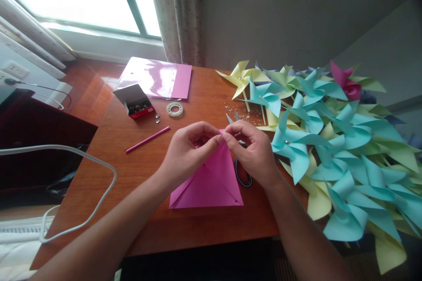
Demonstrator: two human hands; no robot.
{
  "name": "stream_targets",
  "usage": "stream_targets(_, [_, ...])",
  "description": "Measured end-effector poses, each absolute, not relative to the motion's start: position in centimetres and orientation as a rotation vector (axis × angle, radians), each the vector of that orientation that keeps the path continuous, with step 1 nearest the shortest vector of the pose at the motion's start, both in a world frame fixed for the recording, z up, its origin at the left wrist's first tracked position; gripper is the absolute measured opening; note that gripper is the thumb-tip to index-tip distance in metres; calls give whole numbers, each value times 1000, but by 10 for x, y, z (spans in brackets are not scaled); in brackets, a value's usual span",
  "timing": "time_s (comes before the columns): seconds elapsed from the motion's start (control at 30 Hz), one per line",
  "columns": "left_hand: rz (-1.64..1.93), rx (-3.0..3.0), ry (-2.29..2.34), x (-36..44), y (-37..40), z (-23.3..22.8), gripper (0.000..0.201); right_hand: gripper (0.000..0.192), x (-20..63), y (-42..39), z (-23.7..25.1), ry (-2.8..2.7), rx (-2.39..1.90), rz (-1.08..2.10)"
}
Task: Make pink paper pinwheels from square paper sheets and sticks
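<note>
A pink paper sheet (211,180), folded into a triangle with its long edge toward the person, lies at the centre of the wooden tabletop (138,171). The left hand (187,151) and right hand (252,149) meet at its 12 o'clock tip, each pinching the paper there between thumb and fingertips. The sheet looks light, thin and fairly stiff: it should hold a crease but dent or tear if tugged, so corners and fold lines look the best places to grip it, with a light pinch. Scissors (243,174) lie just at 3 o'clock of the sheet, partly under the right hand. At 10 o'clock rests a pink straw (147,139); farther that way sit a tape roll (174,109) and an open box of pins (136,101). A heap of pinwheels (332,140) fills the 2 to 4 o'clock side.
</note>
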State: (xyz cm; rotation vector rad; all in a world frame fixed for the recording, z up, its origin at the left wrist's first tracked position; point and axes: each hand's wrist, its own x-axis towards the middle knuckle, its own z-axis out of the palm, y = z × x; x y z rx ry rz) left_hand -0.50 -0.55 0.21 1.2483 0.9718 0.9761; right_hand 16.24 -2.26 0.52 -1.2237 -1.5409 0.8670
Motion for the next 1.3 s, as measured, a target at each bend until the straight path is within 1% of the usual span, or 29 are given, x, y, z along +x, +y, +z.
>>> stream_targets(0.2, [986, 1268, 979, -5, -5, 3, 13, 5, 162, -24, 3, -1497, -1225, 915])
stream_targets(0.3, [989, 1261, 991, -5, -6, 5, 14, 7, 169, -22, 5, -1481, -1268, 881])
stream_targets(0.43, [996, 1245, 1013, -5, -6, 6, 14, 15, 189, -21, 9, -1498, -1467, 661])
stream_targets(0.53, [1000, 1228, 1003, -6, -6, 8, 14, 17, 201, -34, 8, -1675, -1731, 372])
stream_targets(0.6, [1002, 1222, 1005, -6, -6, 10, 14, 17, 204, -50, 4, -1749, -1897, 262])
stream_targets(0.77, [997, 1208, 1017, -5, -7, 12, 15, 38, 196, -86, -7, -1869, -2093, 192])
stream_targets(1.03, [977, 1240, 1046, -6, -5, 9, 17, 56, 187, -91, -11, -1927, -2224, 90])
stream_targets(1.17, [979, 1250, 1047, -7, -6, 10, 17, 51, 184, -89, -13, -1917, -2228, 47])
stream_targets(1.3, [987, 1244, 1054, -6, -6, 12, 18, 47, 186, -89, -13, -1768, -2162, 120])
